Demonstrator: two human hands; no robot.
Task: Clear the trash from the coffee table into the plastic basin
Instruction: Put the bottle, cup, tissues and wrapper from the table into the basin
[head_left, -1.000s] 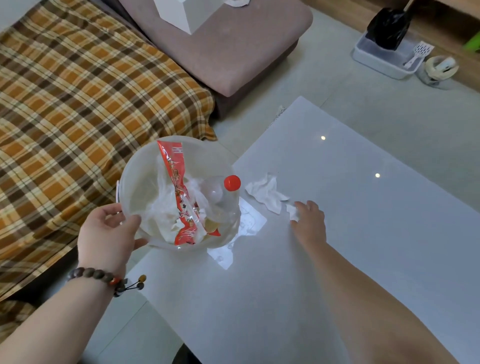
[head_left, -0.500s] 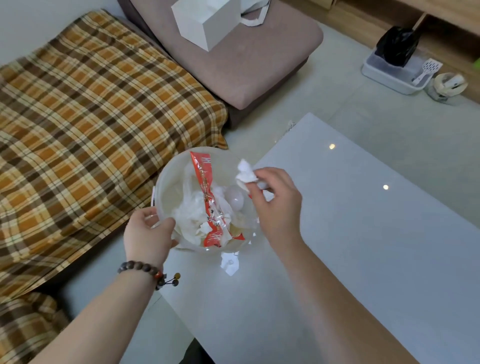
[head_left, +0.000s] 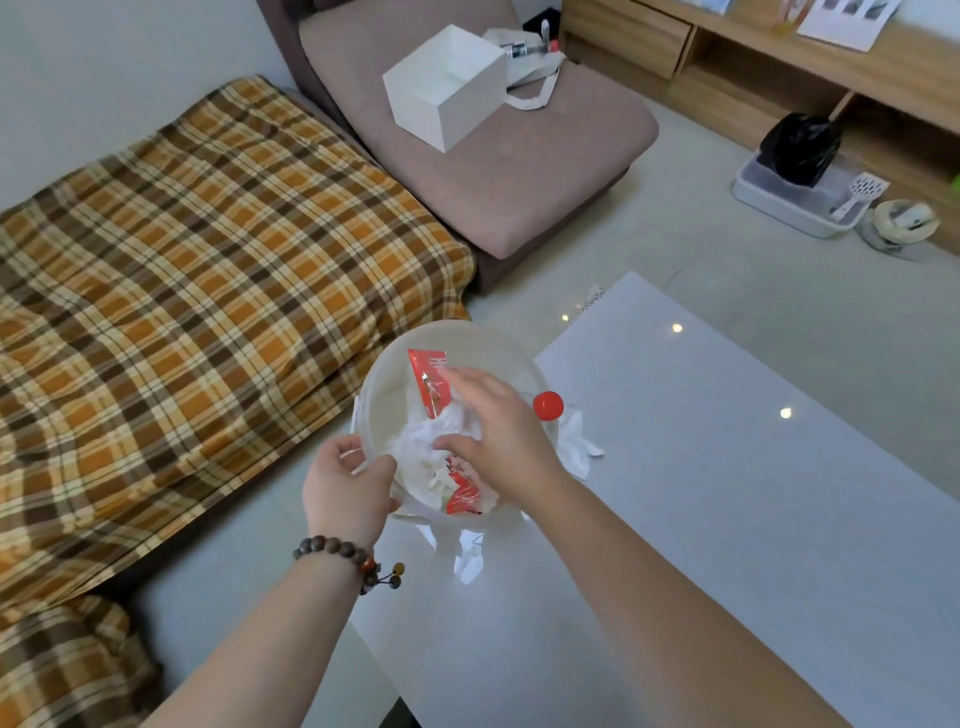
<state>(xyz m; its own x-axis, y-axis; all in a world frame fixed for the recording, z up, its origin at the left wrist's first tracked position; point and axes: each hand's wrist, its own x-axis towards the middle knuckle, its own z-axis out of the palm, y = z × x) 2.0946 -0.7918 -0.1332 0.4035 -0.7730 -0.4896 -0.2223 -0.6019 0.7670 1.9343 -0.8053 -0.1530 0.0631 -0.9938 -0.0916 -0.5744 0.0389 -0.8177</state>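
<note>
A clear plastic basin (head_left: 384, 374) sits at the near-left edge of the white coffee table (head_left: 701, 493). My left hand (head_left: 345, 486) grips its near rim. Inside lie a red wrapper (head_left: 428, 382), crumpled white tissues (head_left: 423, 447) and a bottle with a red cap (head_left: 548, 404). My right hand (head_left: 501, 434) hovers over the basin with fingers spread and nothing held. One crumpled white tissue (head_left: 579, 444) lies on the table just right of the basin.
A plaid-covered sofa (head_left: 182, 291) runs along the left. A brown chaise (head_left: 493, 156) holds a white box (head_left: 447, 85). At the far right, a grey tray (head_left: 795, 200) with a black bag (head_left: 800, 148) stands on the floor by a wooden shelf (head_left: 779, 62).
My right hand picked a small tissue off the table, carried it over the basin and released it; the fingers are now spread. The left hand kept hold of the rim.
</note>
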